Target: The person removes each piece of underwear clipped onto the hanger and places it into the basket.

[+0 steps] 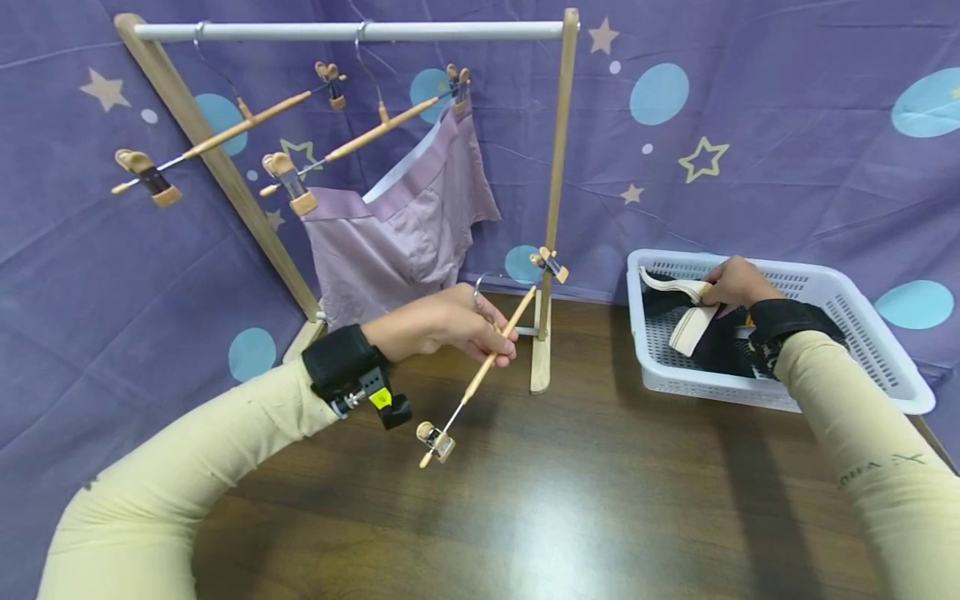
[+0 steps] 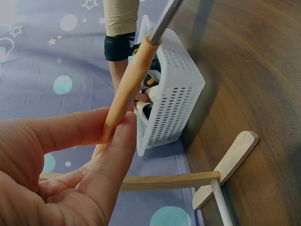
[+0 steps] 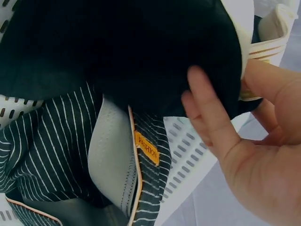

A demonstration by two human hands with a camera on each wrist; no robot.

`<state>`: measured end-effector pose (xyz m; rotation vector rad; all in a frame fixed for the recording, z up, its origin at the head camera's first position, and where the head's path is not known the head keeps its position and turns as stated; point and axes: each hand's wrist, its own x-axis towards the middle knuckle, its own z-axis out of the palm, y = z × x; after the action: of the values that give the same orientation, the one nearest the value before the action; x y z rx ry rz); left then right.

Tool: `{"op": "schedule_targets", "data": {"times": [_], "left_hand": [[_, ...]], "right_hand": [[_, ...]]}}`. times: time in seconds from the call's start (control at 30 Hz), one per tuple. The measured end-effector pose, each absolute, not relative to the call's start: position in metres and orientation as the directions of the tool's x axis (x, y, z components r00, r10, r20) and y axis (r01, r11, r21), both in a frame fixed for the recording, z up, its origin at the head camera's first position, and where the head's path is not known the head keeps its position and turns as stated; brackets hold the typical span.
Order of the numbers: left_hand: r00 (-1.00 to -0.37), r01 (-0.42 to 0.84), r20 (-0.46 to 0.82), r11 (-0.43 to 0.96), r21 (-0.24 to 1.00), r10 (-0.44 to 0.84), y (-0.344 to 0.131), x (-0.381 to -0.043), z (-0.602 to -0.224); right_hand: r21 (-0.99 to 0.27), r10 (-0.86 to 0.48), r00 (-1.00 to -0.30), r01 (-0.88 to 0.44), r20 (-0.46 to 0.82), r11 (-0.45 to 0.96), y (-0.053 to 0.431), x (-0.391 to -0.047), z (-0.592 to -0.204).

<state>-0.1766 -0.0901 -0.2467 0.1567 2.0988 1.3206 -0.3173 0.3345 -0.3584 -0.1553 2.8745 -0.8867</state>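
Note:
My left hand (image 1: 450,323) pinches the wooden bar of a clip hanger (image 1: 477,381) between thumb and fingers. The hanger is held aslant over the table, a clip near each end. In the left wrist view the thumb and fingertips meet around the bar. Over at the basket (image 1: 909,392), my right hand (image 1: 738,282) grips the cream waistband (image 1: 692,332) of a dark garment (image 3: 141,56). In the right wrist view the fingers lie across the dark cloth, the waistband behind them. Beneath it lies a dark striped garment (image 3: 61,146) with an orange label (image 3: 146,148).
A drying rack (image 1: 557,167) stands at the back left, with a white rail (image 1: 465,32). Pink boxer briefs (image 1: 420,233) hang there from one clip hanger (image 1: 384,127). Beside that, another hanger (image 1: 251,123) carries nothing. A star-patterned purple cloth (image 1: 750,200) backs the brown table (image 1: 637,500).

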Motion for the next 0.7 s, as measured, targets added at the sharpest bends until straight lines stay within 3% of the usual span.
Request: {"op": "schedule_targets", "data": {"times": [0.27,0.7], "left_hand": [[-0.790,-0.227,-0.450,0.483,0.846,0.416,-0.094,-0.177,-0.249],[-0.785,-0.229,-0.462,0.499,0.836,0.413,-0.099,-0.177,-0.252]], "right_hand": [[-0.567,-0.183,-0.943,0.008,-0.279,0.824,0.328,-0.316,-0.364],[-0.507,-0.243,-0.874,0.004,-0.421,0.862,0.323,-0.313,-0.366]]}}
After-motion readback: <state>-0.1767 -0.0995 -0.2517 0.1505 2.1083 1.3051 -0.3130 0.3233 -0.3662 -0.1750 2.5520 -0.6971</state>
